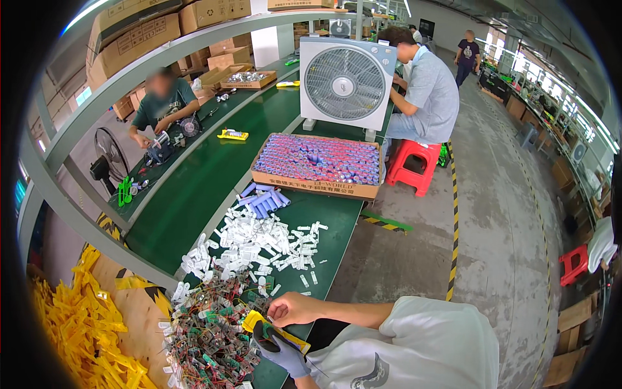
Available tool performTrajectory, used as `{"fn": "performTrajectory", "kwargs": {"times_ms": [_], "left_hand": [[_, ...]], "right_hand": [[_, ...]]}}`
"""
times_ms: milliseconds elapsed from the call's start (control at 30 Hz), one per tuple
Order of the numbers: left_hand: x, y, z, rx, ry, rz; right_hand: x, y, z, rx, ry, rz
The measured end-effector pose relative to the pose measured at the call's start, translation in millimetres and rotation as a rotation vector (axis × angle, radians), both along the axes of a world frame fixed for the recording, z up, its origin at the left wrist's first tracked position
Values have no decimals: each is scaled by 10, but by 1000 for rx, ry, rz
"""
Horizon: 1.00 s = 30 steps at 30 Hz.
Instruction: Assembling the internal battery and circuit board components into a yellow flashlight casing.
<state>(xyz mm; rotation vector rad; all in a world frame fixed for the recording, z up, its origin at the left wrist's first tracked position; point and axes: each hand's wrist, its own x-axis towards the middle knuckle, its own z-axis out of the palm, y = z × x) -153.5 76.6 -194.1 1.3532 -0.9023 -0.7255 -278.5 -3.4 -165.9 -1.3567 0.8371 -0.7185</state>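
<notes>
battery carton (315,186): dark lettering, front wall
shelf carton (216,15): printed symbols
box fan (347,83): hub badge (344,86), illegible

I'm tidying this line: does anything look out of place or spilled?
Mildly: a few white strips lie apart from their heap, near the right edge of the green bench, as if strayed. Wired circuit boards sit in a tangle. Only the left hand, holding a yellow piece, is gloved; the right hand is bare.

Hands (298,308): two. Yellow piece (253,319) held: one. Yellow cases (233,135) on belt (175,194): two. Cell box (311,186): one. Red stools (414,162): two.
</notes>
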Motion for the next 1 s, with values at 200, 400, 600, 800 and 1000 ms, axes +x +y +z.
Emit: {"fn": "performTrajectory", "kwargs": {"times_ms": [200, 400, 600, 800, 1000], "left_hand": [[-10, 36, -16, -8, -24, -1], [9, 11, 101, 19, -220, -11], [-51, -56, 110, -47, -263, -7], [38, -21, 165, -59, -309, 41], [29, 27, 136, -24, -124, -44]], "right_hand": [[-37, 79, 97, -9, 4, -7], [-66, 80, 306, -145, 188, 152], [-59, 198, 233, -149, 140, -15], [109, 317, 28, -3, -10, -96], [79, 376, -17, -3, -64, -111]]}}
